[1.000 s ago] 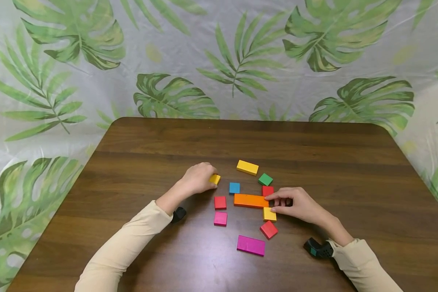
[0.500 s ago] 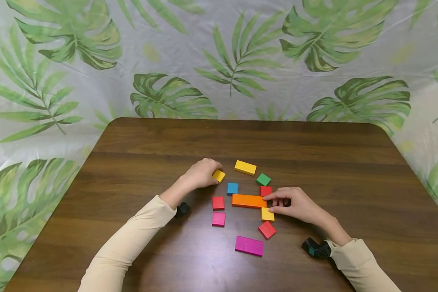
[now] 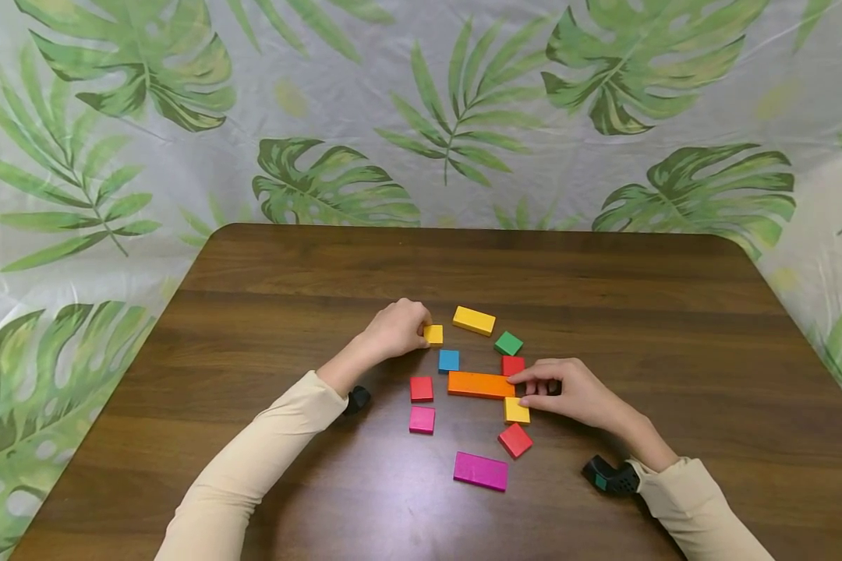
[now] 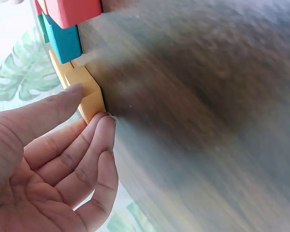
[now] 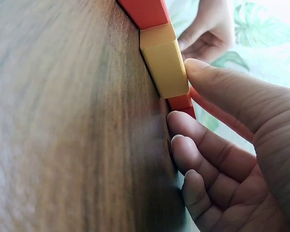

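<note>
On the table my left hand [image 3: 399, 329] pinches a small square yellow block [image 3: 433, 335] between thumb and fingertips; the left wrist view shows the thumb on one side of this yellow block [image 4: 85, 84] and the fingers low on another. A blue square block [image 3: 449, 361] sits just nearer than it. To the right, my right hand [image 3: 568, 391] holds nothing: its thumb touches a second yellow square block [image 3: 516, 411], and its index fingertip is at the right end of a long orange block [image 3: 480, 384]. Behind that end stands a red block [image 3: 513, 365].
A longer yellow block [image 3: 474, 320] and a green block [image 3: 508, 343] lie at the back. Red [image 3: 422, 389] and pink [image 3: 422, 420] squares lie at the left. A tilted red square [image 3: 515, 440] and a long magenta block [image 3: 480, 471] are nearer on the wooden table [image 3: 309, 273].
My left hand has moved right and slightly away with the small yellow block, which has turned square to the view, close behind the blue one. My right hand has stayed in place.
</note>
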The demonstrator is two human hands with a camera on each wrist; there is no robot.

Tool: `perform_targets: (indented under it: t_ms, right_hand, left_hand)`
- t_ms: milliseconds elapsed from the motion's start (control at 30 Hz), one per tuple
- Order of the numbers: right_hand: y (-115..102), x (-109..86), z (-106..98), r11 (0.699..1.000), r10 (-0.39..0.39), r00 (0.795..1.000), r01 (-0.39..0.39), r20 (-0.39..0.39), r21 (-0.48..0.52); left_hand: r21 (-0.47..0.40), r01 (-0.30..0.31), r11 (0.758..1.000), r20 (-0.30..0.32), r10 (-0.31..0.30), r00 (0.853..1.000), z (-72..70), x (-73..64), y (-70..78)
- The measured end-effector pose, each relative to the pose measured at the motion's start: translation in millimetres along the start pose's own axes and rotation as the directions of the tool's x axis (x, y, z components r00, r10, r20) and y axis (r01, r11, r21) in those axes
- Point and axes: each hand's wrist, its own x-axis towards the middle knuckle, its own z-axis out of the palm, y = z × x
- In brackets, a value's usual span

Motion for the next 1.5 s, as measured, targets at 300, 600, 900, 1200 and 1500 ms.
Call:
perform_targets:
  t_ms: [300, 600, 900, 1200, 1500]
  right_hand:
    - [4, -0.7, 1, 1.0, -0.027, 1.0, 0.027, -0.013, 0.005]
    - [4, -0.8, 1, 1.0, -0.02, 1.0, 0.02, -0.012, 0.004]
    - [3, -0.6, -1, 1.0, 0.006, 1.0, -0.006, -0.001, 0.014]
    - [3, -1.0, -1, 1.0, 0.007, 1.0, -0.007, 0.01, 0.02]
    - [1, -0.9, -1, 1.0, 0.017, 1.0, -0.018, 0.009, 0.025]
  left_hand:
    - [0.006, -0.04, 0.999, 0.019, 0.04, 0.999, 2.4, 8.6, 6.5]
    - [0.012, -0.107, 0.994, 0.047, 0.107, 0.993, 2.4, 12.6, 11.8]
    - [0.036, -0.099, 0.994, 0.051, 0.097, 0.994, 3.7, 14.2, 15.0]
    - [0.035, -0.109, 0.993, 0.057, 0.106, 0.993, 4.0, 14.7, 17.9]
    - [0.036, -0.141, 0.989, 0.047, 0.14, 0.989, 5.7, 15.8, 18.1]
